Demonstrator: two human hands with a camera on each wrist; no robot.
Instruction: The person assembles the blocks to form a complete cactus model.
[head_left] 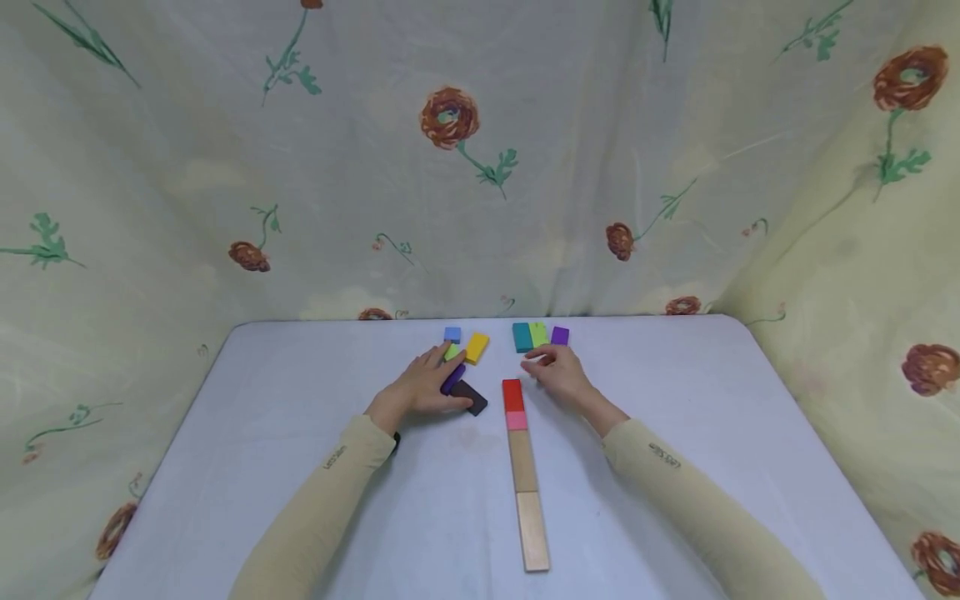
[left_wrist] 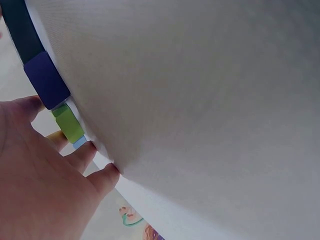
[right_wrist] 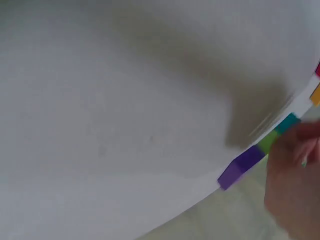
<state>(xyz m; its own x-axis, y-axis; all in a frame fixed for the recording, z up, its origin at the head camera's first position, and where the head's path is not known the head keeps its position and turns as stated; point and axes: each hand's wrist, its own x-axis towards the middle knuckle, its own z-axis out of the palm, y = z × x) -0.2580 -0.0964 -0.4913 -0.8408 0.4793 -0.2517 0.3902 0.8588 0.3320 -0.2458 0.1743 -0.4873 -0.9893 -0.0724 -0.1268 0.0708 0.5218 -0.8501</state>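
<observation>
My left hand point(head_left: 422, 385) lies spread over a loose group of blocks. Its thumb reaches the black block point(head_left: 471, 398), and its fingers stretch along a dark purple block point(head_left: 452, 380) and a lime green block point(left_wrist: 69, 123). Beyond the fingertips are a small blue block point(head_left: 452, 334) and a yellow block point(head_left: 477, 348). My right hand point(head_left: 562, 377) hovers with loosely bent fingers and nothing visible in them, near a red block point(head_left: 512, 395). That red block heads a straight line with a pink block point(head_left: 516, 420) and two plain wooden blocks point(head_left: 522, 460).
Past the right hand, near the table's back edge, stand a teal block point(head_left: 522, 337), a lime green block point(head_left: 537, 333) and a purple block point(head_left: 560, 335). A flowered cloth point(head_left: 525, 250) hangs behind the white table point(head_left: 300, 367) and along its sides.
</observation>
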